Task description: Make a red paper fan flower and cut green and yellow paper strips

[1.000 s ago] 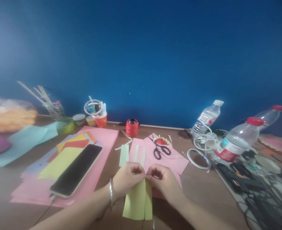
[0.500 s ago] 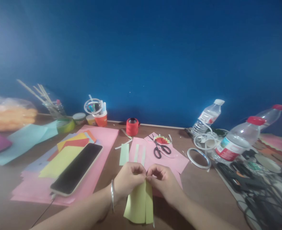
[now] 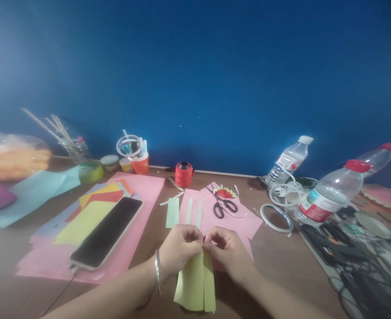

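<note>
A sheet of yellow-green paper point(image 3: 191, 285) hangs toward me from both hands, with a lengthwise line or fold near its right side. My left hand point(image 3: 179, 248), with a silver bangle at the wrist, pinches its top edge. Close beside it, my right hand point(image 3: 229, 251) pinches the same edge, fingertips almost touching the left ones. Just beyond the hands lie pink sheets of paper point(image 3: 248, 220), with black-handled scissors point(image 3: 224, 206) and a red-and-yellow pleated paper piece point(image 3: 225, 192) on top. Pale green strips point(image 3: 172, 213) rest to the left.
A phone point(image 3: 107, 232) lies on stacked coloured paper at left. Behind stand a cup of pens point(image 3: 140, 165) and a red round container point(image 3: 183, 175). Rolls of tape point(image 3: 276, 218) and plastic bottles point(image 3: 333, 195) occupy the right, near black cables and tools point(image 3: 334, 248). A blue wall point(image 3: 195, 79) closes the back.
The lower end of the yellow-green paper has swung slightly to the right. Both hands keep the same pinch, and the other things stay in place.
</note>
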The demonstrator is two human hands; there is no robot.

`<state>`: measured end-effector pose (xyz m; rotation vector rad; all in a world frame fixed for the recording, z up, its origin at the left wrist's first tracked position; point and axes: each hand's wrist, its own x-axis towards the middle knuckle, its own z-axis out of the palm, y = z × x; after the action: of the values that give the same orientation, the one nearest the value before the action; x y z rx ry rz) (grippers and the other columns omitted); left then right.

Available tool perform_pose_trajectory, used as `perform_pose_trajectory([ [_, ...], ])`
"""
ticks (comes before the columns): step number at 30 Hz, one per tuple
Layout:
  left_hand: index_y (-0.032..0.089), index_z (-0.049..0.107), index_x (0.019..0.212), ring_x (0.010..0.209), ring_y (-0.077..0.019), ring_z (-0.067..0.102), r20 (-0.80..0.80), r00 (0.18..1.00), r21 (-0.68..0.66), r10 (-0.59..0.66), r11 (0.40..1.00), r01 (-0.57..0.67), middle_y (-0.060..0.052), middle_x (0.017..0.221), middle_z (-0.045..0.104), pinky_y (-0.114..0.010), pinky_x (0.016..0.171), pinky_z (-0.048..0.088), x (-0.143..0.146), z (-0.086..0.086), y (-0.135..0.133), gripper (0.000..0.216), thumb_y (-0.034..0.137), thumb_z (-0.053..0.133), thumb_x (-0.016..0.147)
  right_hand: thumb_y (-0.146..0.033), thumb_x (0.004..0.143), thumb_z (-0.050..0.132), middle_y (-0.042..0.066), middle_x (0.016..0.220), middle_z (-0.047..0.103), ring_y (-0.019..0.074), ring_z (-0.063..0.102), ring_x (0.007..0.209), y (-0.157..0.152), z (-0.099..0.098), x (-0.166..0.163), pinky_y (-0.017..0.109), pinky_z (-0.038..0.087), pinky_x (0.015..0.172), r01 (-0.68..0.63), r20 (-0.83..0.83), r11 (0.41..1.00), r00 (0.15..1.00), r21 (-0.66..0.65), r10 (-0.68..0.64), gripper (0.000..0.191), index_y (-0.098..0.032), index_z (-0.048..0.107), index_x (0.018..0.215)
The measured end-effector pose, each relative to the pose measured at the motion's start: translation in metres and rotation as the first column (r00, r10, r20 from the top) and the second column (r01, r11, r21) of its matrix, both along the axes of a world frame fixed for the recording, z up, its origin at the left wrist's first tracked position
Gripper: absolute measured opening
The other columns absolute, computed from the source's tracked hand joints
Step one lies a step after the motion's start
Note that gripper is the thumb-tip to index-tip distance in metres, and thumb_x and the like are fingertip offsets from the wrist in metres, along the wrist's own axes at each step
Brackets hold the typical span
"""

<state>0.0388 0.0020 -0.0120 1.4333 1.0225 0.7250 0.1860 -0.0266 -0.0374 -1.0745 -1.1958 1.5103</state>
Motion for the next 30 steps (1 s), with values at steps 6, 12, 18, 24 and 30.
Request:
perform_pose_trajectory([
  [6, 0.013, 0.054, 0.057, 0.051, -0.0093, 0.039, -0.020, 1.000, -0.004, 0.008, 1.000, -0.008, 0.004, 0.052, 0.046, -0.021, 0.050, 0.030, -0.003, 0.002, 0.002, 0.013, 0.023, 0.052, 0.065, -0.032, 0.068, 0.067, -0.001, 0.064, 0.056, 0.0115, 0.050, 0.058, 0.002, 0.004, 0.001, 0.023, 0.039, 0.055, 0.039, -0.011, 0.999, 0.999, -0.001, -0.039, 0.020, -0.015, 0.057, 0.072],
  [12, 0.013, 0.056, 0.058, 0.051, -0.0096, 0.041, -0.042, 0.999, -0.002, 0.015, 1.000, -0.015, 0.004, 0.053, 0.048, -0.021, 0.049, 0.032, -0.004, 0.004, 0.002, 0.015, 0.025, 0.054, 0.066, -0.028, 0.070, 0.064, -0.004, 0.056, 0.051, 0.0080, 0.043, 0.050, 0.003, 0.005, 0.002, 0.021, 0.035, 0.050, 0.026, -0.003, 0.999, 1.000, -0.018, -0.026, 0.016, -0.015, 0.056, 0.070],
  [18, 0.015, 0.056, 0.069, 0.065, -0.0146, 0.051, -0.223, 0.974, 0.189, 0.045, 0.982, -0.002, 0.001, 0.065, 0.055, -0.024, 0.061, 0.039, -0.007, -0.002, 0.007, 0.010, 0.021, 0.049, 0.072, -0.030, 0.073, 0.061, -0.002, 0.060, 0.053, 0.0105, 0.048, 0.054, 0.010, -0.002, 0.005, 0.021, 0.037, 0.051, 0.057, 0.205, 0.992, 0.976, 0.111, -0.079, 0.016, -0.015, 0.055, 0.070],
  [24, 0.020, 0.052, 0.098, 0.088, -0.0188, 0.051, -0.538, 0.829, 0.591, 0.156, 0.771, 0.239, -0.004, 0.099, 0.054, -0.033, 0.078, 0.040, -0.020, -0.012, 0.023, 0.026, 0.011, 0.046, 0.075, -0.021, 0.081, 0.051, 0.007, 0.091, 0.062, 0.0205, 0.054, 0.086, 0.019, -0.001, 0.024, 0.032, 0.041, 0.076, -0.124, 0.673, 0.834, 0.659, 0.538, -0.336, 0.015, -0.018, 0.060, 0.091],
  [30, 0.019, 0.050, 0.113, 0.112, -0.0201, 0.044, -0.731, 0.683, 0.573, 0.016, 0.559, 0.600, -0.006, 0.118, 0.053, -0.033, 0.096, 0.031, -0.022, -0.007, 0.012, 0.034, 0.013, 0.039, 0.081, -0.018, 0.085, 0.043, 0.007, 0.092, 0.064, 0.0204, 0.054, 0.087, 0.011, 0.013, 0.044, 0.033, 0.042, 0.077, -0.497, 0.815, 0.689, 0.526, 0.527, -0.244, 0.022, -0.020, 0.064, 0.091],
])
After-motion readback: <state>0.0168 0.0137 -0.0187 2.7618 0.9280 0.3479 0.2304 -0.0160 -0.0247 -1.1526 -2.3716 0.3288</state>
